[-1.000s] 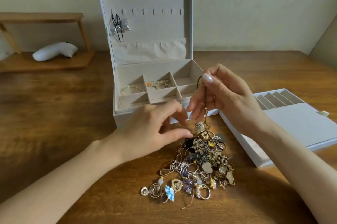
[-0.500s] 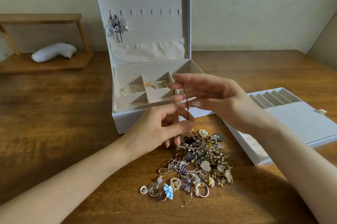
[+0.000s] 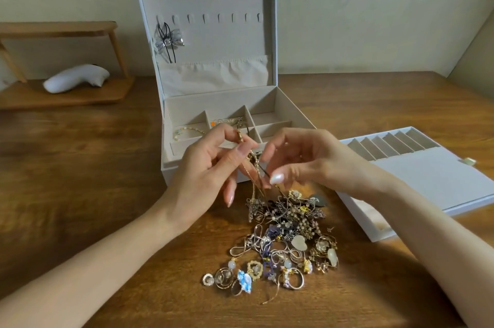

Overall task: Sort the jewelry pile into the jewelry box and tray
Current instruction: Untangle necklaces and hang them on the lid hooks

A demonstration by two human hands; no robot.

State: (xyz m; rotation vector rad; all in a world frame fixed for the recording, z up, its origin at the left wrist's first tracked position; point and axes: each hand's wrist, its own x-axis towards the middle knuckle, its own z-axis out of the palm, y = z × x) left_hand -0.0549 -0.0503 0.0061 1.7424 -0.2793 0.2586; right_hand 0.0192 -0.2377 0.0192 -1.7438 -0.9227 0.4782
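A tangled jewelry pile (image 3: pixel 283 242) of rings, chains and pendants lies on the wooden table in front of the open white jewelry box (image 3: pixel 291 111). A white tray (image 3: pixel 433 183) with narrow slots sits to the right. My left hand (image 3: pixel 211 170) pinches a gold chain (image 3: pixel 252 180) that hangs down into the top of the pile. My right hand (image 3: pixel 302 159) is close beside it, its thumb and fingers pinching a thin dark cord by the same chain. Both hands hover in front of the box, above the pile.
Inside the box, a beaded bracelet (image 3: pixel 187 131) and a gold piece (image 3: pixel 227 121) lie in compartments, and a silver bow pendant (image 3: pixel 168 40) hangs in the lid. A wooden shelf (image 3: pixel 61 95) holding a white object (image 3: pixel 77 81) stands at the back left.
My left hand has risen from the pile and taken hold of the gold chain, lifting it. My right hand has dropped lower and turned, its fingers now working at the cord.
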